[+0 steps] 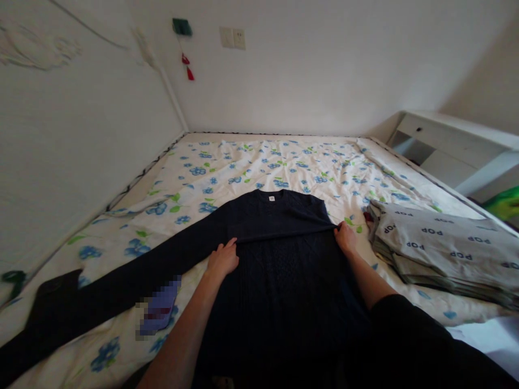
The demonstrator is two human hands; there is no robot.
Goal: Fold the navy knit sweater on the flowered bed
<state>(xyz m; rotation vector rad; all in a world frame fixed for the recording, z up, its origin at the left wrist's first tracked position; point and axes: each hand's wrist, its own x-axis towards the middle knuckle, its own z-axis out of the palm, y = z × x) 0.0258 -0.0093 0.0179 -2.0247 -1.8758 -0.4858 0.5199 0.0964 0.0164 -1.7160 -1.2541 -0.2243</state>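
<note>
A dark navy knit sweater [279,281] lies spread on a bed, its neckline with a small white label facing the wall. One long sleeve stretches out to the lower left. My right hand [345,239] pinches the sweater at its right side, just below the shoulder. At the left side of the chest, my left hand [224,258] has its fingers bent on the fabric, gripping it near the underarm. Between both hands runs a taut ridge of cloth. The lower part of the sweater is dark and blends into my clothing.
A stack of folded clothes [438,237], a grey "POP" print on top, sits at the right. The floral bed sheet [243,162] reaches the walls. A blurred purple item [160,310] lies below the sleeve. A white cabinet [458,146] stands beyond the bed's right edge.
</note>
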